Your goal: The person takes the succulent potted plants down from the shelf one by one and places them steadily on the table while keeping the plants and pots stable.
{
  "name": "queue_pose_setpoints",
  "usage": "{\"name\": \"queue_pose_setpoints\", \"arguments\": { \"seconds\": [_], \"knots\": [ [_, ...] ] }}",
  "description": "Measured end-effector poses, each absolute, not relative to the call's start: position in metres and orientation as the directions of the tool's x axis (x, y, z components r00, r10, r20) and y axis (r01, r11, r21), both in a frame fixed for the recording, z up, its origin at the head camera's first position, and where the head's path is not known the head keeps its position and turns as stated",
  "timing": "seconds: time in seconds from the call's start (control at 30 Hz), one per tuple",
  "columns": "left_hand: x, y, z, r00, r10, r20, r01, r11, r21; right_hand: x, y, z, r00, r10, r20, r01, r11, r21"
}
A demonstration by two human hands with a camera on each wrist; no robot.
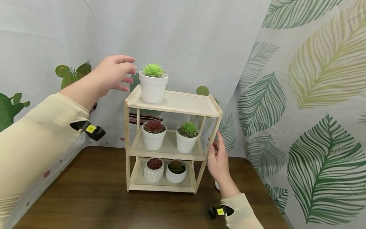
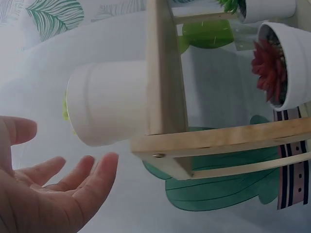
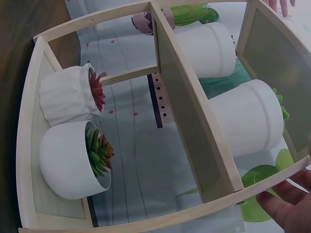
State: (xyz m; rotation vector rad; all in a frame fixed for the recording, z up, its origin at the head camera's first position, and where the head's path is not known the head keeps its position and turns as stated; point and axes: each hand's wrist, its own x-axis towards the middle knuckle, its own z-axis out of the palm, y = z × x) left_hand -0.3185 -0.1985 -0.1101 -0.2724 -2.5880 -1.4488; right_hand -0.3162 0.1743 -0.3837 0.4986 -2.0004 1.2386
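Observation:
A three-tier wooden shelf (image 1: 171,156) stands on the table. On its top tier, near the left end, sits a white pot (image 1: 153,89) with a light green succulent (image 1: 153,70). My left hand (image 1: 115,74) is raised just left of that pot, fingers spread and apart from it; the left wrist view shows a gap between the fingertips and the pot (image 2: 109,104). At the shelf's right side, my right hand (image 1: 219,162) holds the upright post, thumb toward the front and fingers partly hidden behind. The right wrist view shows the thumb (image 3: 272,206) beside the post.
The middle tier bears a red succulent pot (image 1: 153,140) and a green one (image 1: 187,143). On the bottom tier are a ribbed white pot (image 1: 153,174) and a rounded one (image 1: 175,176). A white object (image 1: 217,185) is mostly hidden behind my right wrist. Patterned curtains (image 1: 200,41) hang behind.

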Motion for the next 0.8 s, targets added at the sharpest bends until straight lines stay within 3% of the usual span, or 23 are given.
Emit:
{"name": "queue_pose_setpoints", "arguments": {
  "seconds": [0.13, 0.3, 0.57, 0.8],
  "knots": [
    [-0.324, -0.194, -0.1, -0.981, 0.096, 0.171, 0.195, 0.527, 0.827, -0.317, 0.173, -0.384, -0.655, 0.061, 0.753, -0.648, 0.466, -0.602],
    [-0.333, -0.19, -0.093, -0.988, 0.116, 0.1, 0.147, 0.539, 0.829, -0.315, 0.172, -0.383, -0.687, 0.079, 0.723, -0.615, 0.468, -0.635],
    [-0.341, -0.179, -0.093, -0.99, 0.128, 0.06, 0.119, 0.529, 0.84, -0.316, 0.171, -0.384, -0.725, 0.086, 0.684, -0.586, 0.446, -0.677],
    [-0.347, -0.176, -0.096, -0.993, 0.117, 0.035, 0.093, 0.539, 0.837, -0.318, 0.169, -0.385, -0.721, 0.075, 0.689, -0.597, 0.439, -0.672]
  ]
}}
